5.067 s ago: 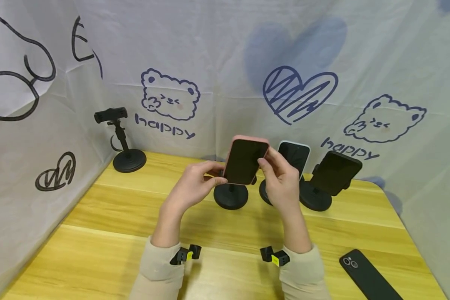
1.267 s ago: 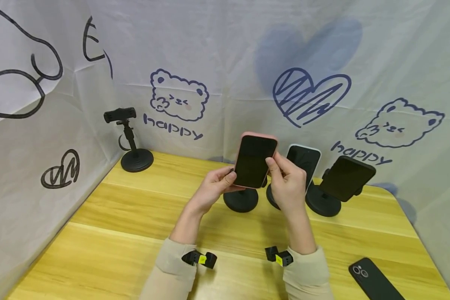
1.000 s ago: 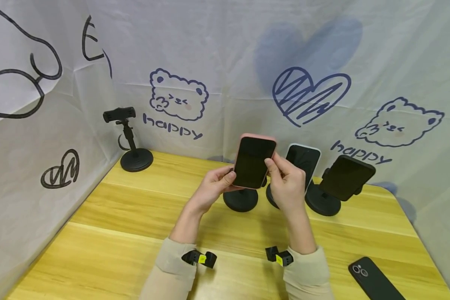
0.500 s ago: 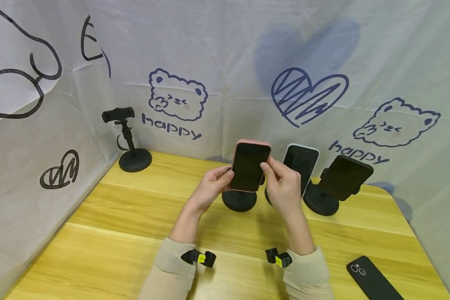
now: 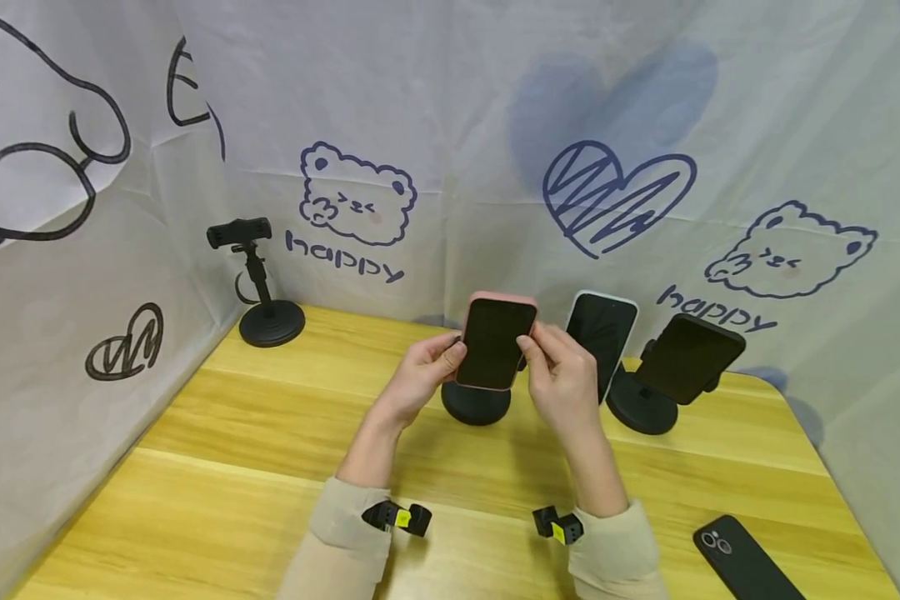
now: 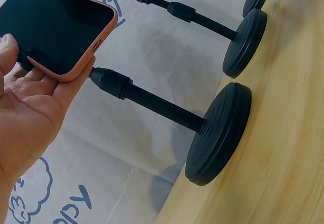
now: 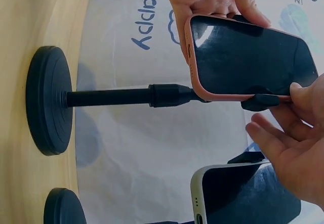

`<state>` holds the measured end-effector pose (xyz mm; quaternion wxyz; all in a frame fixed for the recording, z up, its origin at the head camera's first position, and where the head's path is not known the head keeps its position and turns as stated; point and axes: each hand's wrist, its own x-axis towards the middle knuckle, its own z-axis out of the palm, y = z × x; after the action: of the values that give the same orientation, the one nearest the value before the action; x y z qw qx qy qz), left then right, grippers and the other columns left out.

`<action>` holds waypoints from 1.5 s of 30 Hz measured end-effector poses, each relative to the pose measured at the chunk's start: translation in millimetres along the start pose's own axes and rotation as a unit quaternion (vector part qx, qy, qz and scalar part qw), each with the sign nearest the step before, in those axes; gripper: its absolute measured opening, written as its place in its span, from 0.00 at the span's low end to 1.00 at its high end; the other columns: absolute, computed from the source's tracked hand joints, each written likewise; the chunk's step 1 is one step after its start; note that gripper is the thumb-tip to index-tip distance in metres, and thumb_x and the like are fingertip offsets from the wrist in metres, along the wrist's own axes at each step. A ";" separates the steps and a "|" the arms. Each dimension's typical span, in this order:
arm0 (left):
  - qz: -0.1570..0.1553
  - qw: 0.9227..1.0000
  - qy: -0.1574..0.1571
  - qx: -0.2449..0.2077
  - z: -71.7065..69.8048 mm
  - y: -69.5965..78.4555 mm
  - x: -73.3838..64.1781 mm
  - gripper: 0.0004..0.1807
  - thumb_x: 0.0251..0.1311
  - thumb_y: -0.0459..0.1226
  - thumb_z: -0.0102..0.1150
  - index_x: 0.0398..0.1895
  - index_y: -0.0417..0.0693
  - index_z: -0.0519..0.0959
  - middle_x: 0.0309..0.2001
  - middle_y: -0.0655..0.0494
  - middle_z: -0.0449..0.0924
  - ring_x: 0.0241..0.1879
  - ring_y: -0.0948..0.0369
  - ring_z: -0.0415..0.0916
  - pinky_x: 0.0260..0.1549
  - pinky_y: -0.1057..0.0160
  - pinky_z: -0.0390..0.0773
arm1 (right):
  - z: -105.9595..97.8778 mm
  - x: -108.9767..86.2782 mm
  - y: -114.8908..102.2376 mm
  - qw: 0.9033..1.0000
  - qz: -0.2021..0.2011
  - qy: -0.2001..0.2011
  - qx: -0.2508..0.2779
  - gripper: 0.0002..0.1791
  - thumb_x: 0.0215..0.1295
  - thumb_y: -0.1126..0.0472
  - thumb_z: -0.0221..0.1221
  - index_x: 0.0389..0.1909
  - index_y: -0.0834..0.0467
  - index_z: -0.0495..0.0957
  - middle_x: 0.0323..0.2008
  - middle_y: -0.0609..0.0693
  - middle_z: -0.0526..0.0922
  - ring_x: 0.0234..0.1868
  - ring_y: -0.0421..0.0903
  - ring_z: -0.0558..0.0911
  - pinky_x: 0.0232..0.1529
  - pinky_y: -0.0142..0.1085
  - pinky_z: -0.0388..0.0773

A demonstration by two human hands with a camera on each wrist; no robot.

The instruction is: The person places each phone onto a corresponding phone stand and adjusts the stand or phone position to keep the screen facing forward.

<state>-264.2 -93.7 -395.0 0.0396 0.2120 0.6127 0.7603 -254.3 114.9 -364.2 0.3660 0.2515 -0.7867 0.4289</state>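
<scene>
A smartphone (image 5: 495,343) in a pink case, dark screen facing me, stands at the head of a black phone stand (image 5: 476,406). In the right wrist view a black clamp arm (image 7: 259,102) laps over the phone's long edge. My left hand (image 5: 414,379) holds the left edge, its thumb on the front and fingers behind. On the opposite edge my right hand (image 5: 567,379) pinches the phone between thumb and fingers. In the left wrist view the stand's pole (image 6: 164,106) runs from behind the phone down to its round base (image 6: 220,133).
To the right, a white-cased phone (image 5: 602,333) and a tilted black phone (image 5: 690,358) sit on stands. A stand without a phone (image 5: 258,287) is at the back left. Another black phone (image 5: 746,554) lies face down on the wooden table (image 5: 217,500). Printed cloth (image 5: 450,100) hangs behind.
The pink-cased phone has come down a little and slightly left on the stand, with both hands following. My left hand's grip has moved further onto the phone's left edge since the earliest frame.
</scene>
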 end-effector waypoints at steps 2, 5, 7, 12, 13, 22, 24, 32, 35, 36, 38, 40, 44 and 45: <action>0.000 1.000 -0.001 0.001 0.3 -0.4 -0.3 0.35 0.74 0.48 0.56 0.65 0.21 0.71 0.55 0.34 0.83 0.46 0.64 0.86 0.53 0.61 0.83 | 0.1 -0.3 0.3 1.000 -0.012 0.002 -0.014 0.10 0.68 0.70 0.67 0.47 0.69 0.87 0.43 0.60 0.89 0.39 0.54 0.87 0.40 0.35 0.84; 0.001 1.000 -0.001 0.003 0.1 -0.2 -0.7 0.37 0.72 0.50 0.57 0.66 0.22 0.71 0.56 0.35 0.83 0.46 0.64 0.85 0.53 0.61 0.83 | 0.1 -0.5 0.5 0.999 -0.024 -0.003 -0.027 0.10 0.68 0.71 0.66 0.48 0.69 0.87 0.48 0.62 0.88 0.48 0.59 0.88 0.48 0.49 0.86; 0.000 1.000 0.001 0.008 -0.6 0.2 -1.3 0.38 0.72 0.51 0.58 0.66 0.23 0.72 0.55 0.37 0.84 0.46 0.64 0.85 0.52 0.61 0.83 | -0.3 -0.8 0.0 0.999 -0.028 -0.013 -0.035 0.10 0.68 0.70 0.66 0.48 0.69 0.87 0.48 0.62 0.88 0.49 0.60 0.88 0.48 0.52 0.85; -0.002 1.000 0.006 0.015 -3.1 -0.4 -2.9 0.35 0.73 0.50 0.56 0.66 0.24 0.72 0.52 0.41 0.86 0.45 0.64 0.85 0.51 0.62 0.83 | -0.1 -3.0 -0.7 0.998 -0.028 -0.033 -0.047 0.07 0.69 0.70 0.65 0.44 0.68 0.87 0.45 0.61 0.88 0.42 0.58 0.88 0.39 0.50 0.86; -0.002 1.000 0.005 0.016 -3.5 -0.7 -3.0 0.35 0.74 0.49 0.56 0.66 0.24 0.72 0.52 0.41 0.86 0.45 0.64 0.85 0.52 0.61 0.83 | 0.0 -3.2 -0.8 0.998 -0.027 -0.034 -0.048 0.06 0.69 0.70 0.65 0.43 0.68 0.87 0.44 0.61 0.88 0.38 0.56 0.87 0.36 0.49 0.85; -0.013 1.000 0.003 0.020 -3.2 -2.4 -0.8 0.40 0.69 0.55 0.58 0.68 0.27 0.72 0.55 0.39 0.84 0.47 0.64 0.85 0.57 0.58 0.81 | -6.9 -2.5 3.3 0.997 0.028 -0.070 0.007 0.09 0.72 0.68 0.63 0.48 0.66 0.87 0.38 0.57 0.88 0.28 0.45 0.80 0.30 0.31 0.77; -0.014 1.000 0.002 0.022 -2.3 -1.4 -0.7 0.40 0.70 0.55 0.58 0.68 0.28 0.72 0.54 0.42 0.85 0.47 0.64 0.85 0.57 0.58 0.81 | -9.9 -2.1 3.8 0.993 0.069 -0.094 0.037 0.11 0.74 0.66 0.63 0.52 0.64 0.87 0.39 0.56 0.88 0.30 0.45 0.80 0.32 0.28 0.75; -0.012 1.000 0.016 -0.010 2.7 -1.3 -0.5 0.31 0.79 0.45 0.51 0.64 0.21 0.71 0.44 0.60 0.87 0.42 0.66 0.84 0.51 0.63 0.82 | -14.0 -0.1 1.1 0.974 0.155 -0.146 0.080 0.15 0.75 0.65 0.62 0.59 0.61 0.84 0.47 0.56 0.88 0.45 0.51 0.87 0.38 0.29 0.80; -0.008 1.000 0.019 -0.014 3.9 -1.3 -0.3 0.29 0.81 0.43 0.49 0.65 0.21 0.70 0.43 0.61 0.87 0.41 0.66 0.84 0.49 0.64 0.83 | -11.9 0.2 2.0 0.979 0.142 -0.131 0.063 0.12 0.74 0.66 0.63 0.54 0.62 0.86 0.43 0.56 0.88 0.40 0.50 0.87 0.36 0.29 0.80; -0.007 1.000 0.020 -0.012 4.3 -0.9 -0.4 0.28 0.81 0.43 0.48 0.65 0.21 0.70 0.43 0.61 0.86 0.40 0.66 0.84 0.47 0.65 0.83 | -10.9 0.3 2.2 0.981 0.136 -0.125 0.056 0.11 0.73 0.66 0.63 0.53 0.63 0.86 0.42 0.56 0.89 0.39 0.50 0.87 0.36 0.29 0.79; -0.006 1.000 0.024 -0.005 5.9 -0.2 -0.2 0.26 0.82 0.41 0.46 0.64 0.21 0.70 0.42 0.60 0.85 0.39 0.66 0.83 0.45 0.66 0.83 | -10.6 0.5 1.9 0.984 0.127 -0.114 0.047 0.09 0.72 0.66 0.64 0.49 0.64 0.87 0.40 0.56 0.89 0.37 0.49 0.85 0.35 0.30 0.78; -0.006 1.000 0.029 0.009 7.1 0.9 -0.3 0.25 0.83 0.40 0.44 0.65 0.23 0.70 0.43 0.58 0.84 0.40 0.66 0.83 0.44 0.66 0.83 | -10.1 0.9 1.2 0.985 0.123 -0.108 0.048 0.09 0.72 0.66 0.64 0.48 0.65 0.87 0.39 0.56 0.89 0.36 0.50 0.85 0.35 0.30 0.79; -0.010 0.998 0.030 0.055 6.3 4.0 -0.9 0.24 0.84 0.40 0.42 0.66 0.27 0.70 0.49 0.45 0.82 0.42 0.64 0.82 0.48 0.62 0.83 | -8.5 0.8 1.6 0.984 0.125 -0.106 0.068 0.09 0.73 0.66 0.64 0.48 0.65 0.87 0.41 0.57 0.89 0.39 0.51 0.87 0.37 0.30 0.82; -0.011 0.997 0.028 0.067 5.1 4.6 -1.1 0.24 0.84 0.41 0.43 0.67 0.29 0.71 0.51 0.41 0.81 0.45 0.63 0.82 0.51 0.59 0.83 | -8.1 0.7 1.9 0.984 0.126 -0.107 0.073 0.09 0.73 0.67 0.64 0.48 0.65 0.87 0.41 0.57 0.89 0.39 0.52 0.88 0.38 0.30 0.83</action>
<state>-260.4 -90.6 -390.2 0.0166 0.1855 0.6654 0.7229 -253.1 122.8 -361.6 0.2035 0.2205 -0.8132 0.4987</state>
